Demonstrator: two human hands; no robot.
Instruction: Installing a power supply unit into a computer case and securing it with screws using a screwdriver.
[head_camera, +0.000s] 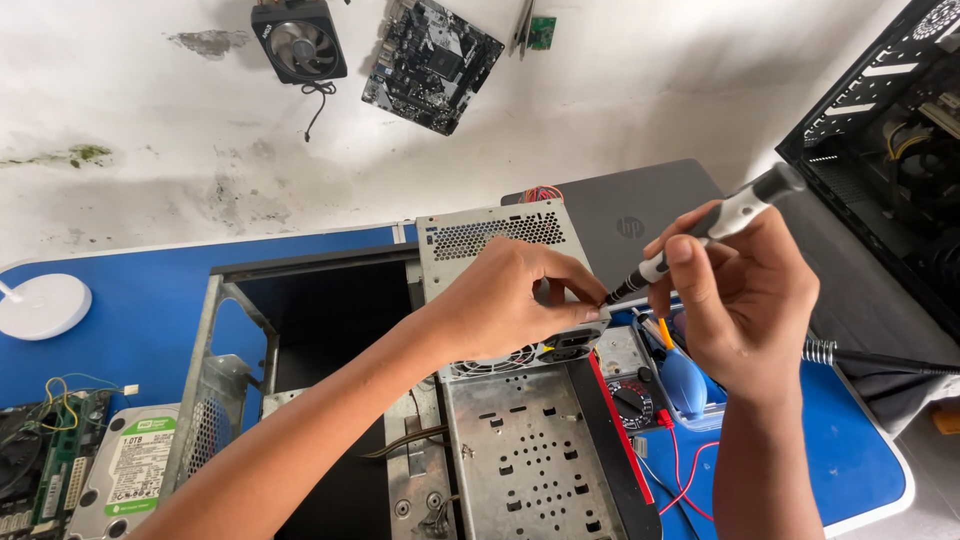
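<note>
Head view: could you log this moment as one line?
left hand: steadies power supply | right hand: holds screwdriver, tip at supply's corner | case: open

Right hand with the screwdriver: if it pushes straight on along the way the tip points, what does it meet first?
The right hand aims the screwdriver down-left. Its tip would first meet the left hand's fingertips, pinched at the power supply's corner, then probably that metal corner; depth is unclear.

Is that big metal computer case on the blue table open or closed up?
Open. The computer case lies on its side with no side panel, so its dark inside and bare metal tray show. The left hand steadies the grey power supply over it.
</note>
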